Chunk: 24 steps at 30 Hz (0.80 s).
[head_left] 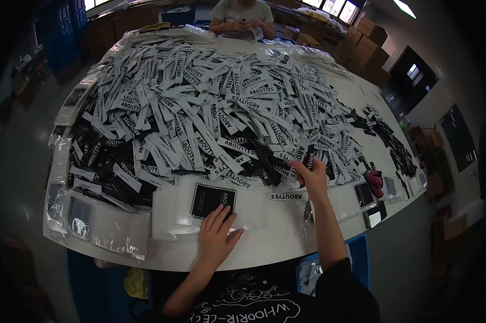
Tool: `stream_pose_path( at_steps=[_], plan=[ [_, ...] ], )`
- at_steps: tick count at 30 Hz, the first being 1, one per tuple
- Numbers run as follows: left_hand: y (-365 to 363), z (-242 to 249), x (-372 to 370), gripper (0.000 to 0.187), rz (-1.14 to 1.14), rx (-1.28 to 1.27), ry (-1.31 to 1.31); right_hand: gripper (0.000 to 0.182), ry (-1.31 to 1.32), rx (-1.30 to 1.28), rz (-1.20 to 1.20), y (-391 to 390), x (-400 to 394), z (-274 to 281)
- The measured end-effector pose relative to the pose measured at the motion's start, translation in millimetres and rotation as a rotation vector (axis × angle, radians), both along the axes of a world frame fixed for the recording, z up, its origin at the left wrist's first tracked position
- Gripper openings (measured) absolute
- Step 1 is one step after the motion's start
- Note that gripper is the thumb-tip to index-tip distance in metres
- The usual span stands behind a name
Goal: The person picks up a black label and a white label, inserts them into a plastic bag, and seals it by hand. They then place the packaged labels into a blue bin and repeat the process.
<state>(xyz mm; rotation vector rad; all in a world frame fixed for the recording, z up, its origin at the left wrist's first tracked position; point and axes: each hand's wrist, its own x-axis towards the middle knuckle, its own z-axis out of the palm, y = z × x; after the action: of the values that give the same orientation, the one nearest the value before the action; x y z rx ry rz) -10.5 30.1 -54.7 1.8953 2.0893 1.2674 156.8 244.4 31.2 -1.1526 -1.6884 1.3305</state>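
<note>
My left hand (216,232) lies with fingers spread on a stack of clear plastic bags (167,210). Beneath its fingertips is a black printed card (206,198), partly covered by the hand. Over the front right of the big pile, my right hand (313,176) is closed on slim sachets (309,155), a black one and white ones with "ABOUTYES" lettering; how many is hidden. The pile of white sachets (184,102) spreads across the table, with black sachets (106,172) mixed in at the left. One white sachet (286,197) lies between my hands.
More clear bags (108,229) line the front left of the white table (248,259). Black sachets (396,148) are scattered at the right, near a dark red item (374,184). Blue bins (361,247) stand below the edge. Across the table sits another person (243,16).
</note>
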Motion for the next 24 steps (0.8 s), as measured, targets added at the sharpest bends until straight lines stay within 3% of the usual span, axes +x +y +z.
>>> stream_pose_path(
  at_steps=[3, 8, 11, 13, 16, 17, 19, 20, 22, 24],
  plan=[
    [1.3, 3.3, 1.3, 0.034, 0.058, 0.018, 0.029, 0.014, 0.448, -0.065, -0.002, -38.2, 2.1, -1.2],
    [1.9, -9.5, -2.9, 0.021, 0.169, 0.086, 0.031, 0.009, 0.427, 0.011, 0.051, -100.9, 15.4, -67.8],
    [-0.7, -1.3, -0.7, 0.014, 0.157, 0.108, -0.054, 0.012, 0.277, 0.061, 0.136, -124.9, 10.2, -65.1],
    [-0.7, 2.0, 0.2, 0.011, 0.125, 0.116, -0.07, 0.012, 0.406, -0.036, 0.095, -138.8, 9.1, -73.7],
    [-1.7, 2.3, 0.5, 0.016, 0.138, 0.108, -0.072, 0.018, 0.498, 0.399, 0.122, -153.5, 2.6, -66.3],
    [-2.8, 0.5, 2.2, 0.019, 0.202, 0.088, -0.095, 0.018, 0.505, 0.396, 0.126, -154.0, 0.8, -71.0],
    [-7.3, -1.4, 2.2, 0.022, 0.263, 0.064, -0.115, 0.022, 0.414, 0.089, 0.17, -158.4, -1.4, -80.6],
    [-7.9, -2.1, 0.5, 0.025, 0.236, 0.106, -0.257, 0.028, 0.631, 0.029, 0.058, -165.3, -4.5, -83.0],
    [-9.2, 6.7, 1.8, 0.029, 0.207, 0.136, -0.401, 0.029, 0.481, 0.104, 0.041, -168.7, -6.2, -84.6],
    [-11.9, 24.9, 1.9, 0.032, 0.257, 0.329, -0.167, 0.029, 0.122, 0.159, 0.076, -167.0, -6.7, -98.9]
  ],
)
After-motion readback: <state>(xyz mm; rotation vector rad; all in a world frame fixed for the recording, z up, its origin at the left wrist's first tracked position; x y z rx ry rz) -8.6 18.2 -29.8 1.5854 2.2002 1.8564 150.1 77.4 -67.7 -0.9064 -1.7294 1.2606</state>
